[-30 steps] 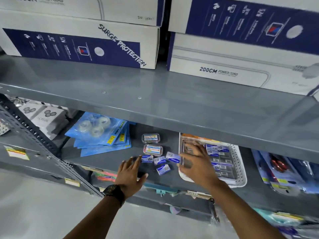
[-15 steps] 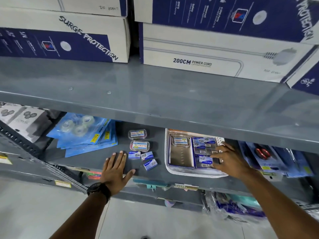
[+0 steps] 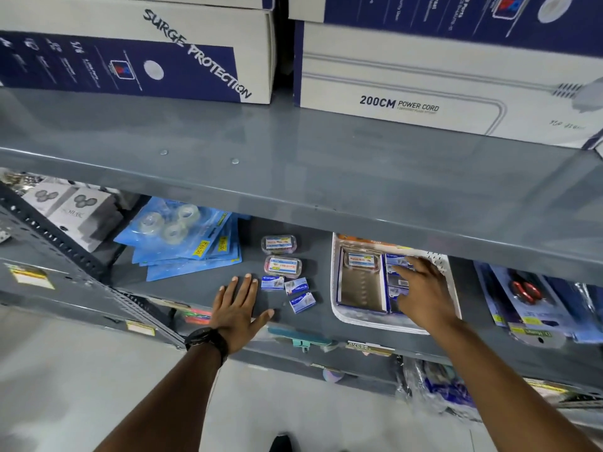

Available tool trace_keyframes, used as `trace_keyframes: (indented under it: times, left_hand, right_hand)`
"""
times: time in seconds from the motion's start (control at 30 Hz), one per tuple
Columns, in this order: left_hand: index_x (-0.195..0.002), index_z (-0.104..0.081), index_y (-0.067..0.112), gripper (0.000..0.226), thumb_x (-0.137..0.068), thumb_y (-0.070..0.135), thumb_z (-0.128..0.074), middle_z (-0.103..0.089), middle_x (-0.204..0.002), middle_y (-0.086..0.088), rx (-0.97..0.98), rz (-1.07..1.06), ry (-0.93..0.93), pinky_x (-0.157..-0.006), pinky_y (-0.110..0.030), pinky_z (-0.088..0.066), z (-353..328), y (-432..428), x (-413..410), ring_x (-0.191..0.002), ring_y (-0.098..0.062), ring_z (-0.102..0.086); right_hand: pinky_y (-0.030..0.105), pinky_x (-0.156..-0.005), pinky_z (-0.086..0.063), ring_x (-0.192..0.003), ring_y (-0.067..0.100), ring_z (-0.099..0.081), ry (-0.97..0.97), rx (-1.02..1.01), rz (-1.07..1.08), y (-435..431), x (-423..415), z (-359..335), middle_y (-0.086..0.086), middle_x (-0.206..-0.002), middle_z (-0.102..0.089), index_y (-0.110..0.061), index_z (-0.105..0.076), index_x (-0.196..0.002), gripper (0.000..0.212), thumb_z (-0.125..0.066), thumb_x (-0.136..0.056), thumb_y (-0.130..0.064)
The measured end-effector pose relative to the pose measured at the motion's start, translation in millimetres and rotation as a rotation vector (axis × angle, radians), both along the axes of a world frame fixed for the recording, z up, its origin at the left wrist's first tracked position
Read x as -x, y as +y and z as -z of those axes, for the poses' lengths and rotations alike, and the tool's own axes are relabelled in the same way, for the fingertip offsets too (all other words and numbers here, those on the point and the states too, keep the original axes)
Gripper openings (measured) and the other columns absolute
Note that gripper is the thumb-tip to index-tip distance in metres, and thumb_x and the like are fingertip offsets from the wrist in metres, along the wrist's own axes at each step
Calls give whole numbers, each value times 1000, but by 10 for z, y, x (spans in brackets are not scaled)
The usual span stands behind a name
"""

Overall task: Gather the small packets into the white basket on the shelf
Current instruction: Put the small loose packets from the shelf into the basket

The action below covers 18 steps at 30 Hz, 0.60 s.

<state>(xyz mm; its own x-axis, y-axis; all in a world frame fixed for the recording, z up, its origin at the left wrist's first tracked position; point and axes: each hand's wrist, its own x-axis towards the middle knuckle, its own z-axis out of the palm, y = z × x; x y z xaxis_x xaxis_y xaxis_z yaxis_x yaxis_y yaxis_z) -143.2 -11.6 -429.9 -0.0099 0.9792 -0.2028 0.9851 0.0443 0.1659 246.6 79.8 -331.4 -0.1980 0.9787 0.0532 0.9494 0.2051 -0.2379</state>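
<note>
Glossy grey metal shelf (image 3: 293, 177); perforated plastic basket (image 3: 439, 261)

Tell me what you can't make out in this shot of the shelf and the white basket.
Head view only:
- White basket: back rim hidden under the upper shelf; right side covered by the right hand.
- Whether the right hand grips a packet: its palm faces away.
- Small blue packets: print too small to read.
- Left hand lies flat beside them, holding nothing.

Grey shelf (image 3: 195, 290) carries: white basket (image 3: 338, 308), three small packets (image 3: 302, 302), two clear boxes (image 3: 282, 266), tape packs (image 3: 182, 239).
</note>
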Motion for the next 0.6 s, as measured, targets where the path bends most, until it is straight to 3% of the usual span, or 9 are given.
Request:
trace_keyframes:
  times: [0.1, 0.2, 0.37, 0.47, 0.6]
  left_hand:
    - [-157, -3, 21, 94, -84, 81, 0, 1, -166, -1, -10, -6, 15, -121, -45, 3, 2, -8, 15, -152, -28, 2]
    - [-157, -5, 20, 94, -84, 80, -1, -2, -166, -1, -19, 1, 20, -121, -45, 2, -15, -9, -22, -152, -29, 0]
    - [-157, -4, 20, 93, -86, 80, -5, -1, -166, -1, -13, 17, 13, -121, -46, 2, -29, 2, -5, -152, -29, 1]
    - [-157, -5, 20, 93, -85, 80, -5, -3, -166, -2, -14, 24, 39, -121, -46, 0, -38, 0, 2, -152, -30, -1]
    - [-157, -5, 21, 95, -84, 81, -2, -3, -166, -1, -10, 15, 34, -121, -46, 0, -41, 4, -9, -152, -29, 0]
  right_hand:
    - [39, -108, -41, -123, 32, -52, 162, -1, 15, -8, 291, -31, 9, -134, -57, -16, -69, -118, 52, -73, -67, -5]
    - [35, -104, -44, -118, 28, -57, 234, 4, -179, -66, 697, -53, 7, -127, -61, -18, -72, -112, 40, -73, -72, -11]
    - [39, -120, -20, -144, 25, -27, -35, 143, -485, -87, 1335, -21, -1, -147, -49, -23, -69, -119, 48, -65, -72, -15]
    - [40, -120, -7, -146, 26, -19, -120, 123, -492, 8, 1550, -95, -1, -146, -49, -24, -71, -113, 41, -67, -72, -25]
    - [53, -122, 4, -149, 30, -11, -346, 157, -590, -8, 1722, -56, 3, -152, -39, -22, -65, -122, 50, -71, -73, -30]
